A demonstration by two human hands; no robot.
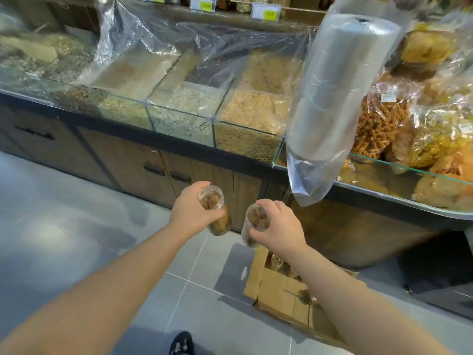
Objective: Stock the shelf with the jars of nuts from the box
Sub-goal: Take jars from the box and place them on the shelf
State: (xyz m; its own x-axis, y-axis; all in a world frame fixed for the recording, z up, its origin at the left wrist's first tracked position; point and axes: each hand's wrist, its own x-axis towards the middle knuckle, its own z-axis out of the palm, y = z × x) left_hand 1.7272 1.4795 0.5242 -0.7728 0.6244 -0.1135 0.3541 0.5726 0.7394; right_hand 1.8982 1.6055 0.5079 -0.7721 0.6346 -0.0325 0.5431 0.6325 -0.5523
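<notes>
My left hand (190,210) grips a clear plastic jar of brown nuts (213,202), tilted with its end toward me. My right hand (280,228) holds a second clear jar of nuts (256,220) just to the right, the two jars a little apart. Both are held above the floor in front of the wooden cabinet doors. Below my right forearm, an open cardboard box (279,290) sits on the grey tiles, with another jar (276,261) showing inside; my arm hides part of the box.
A glass-fronted counter (179,124) of bulk grains and seeds, draped in clear plastic, runs across ahead. A hanging roll of plastic bags (332,98) is at upper right, beside bagged snacks (422,129). A shelf with price tags (266,11) runs along the top. My shoe (181,343) shows below.
</notes>
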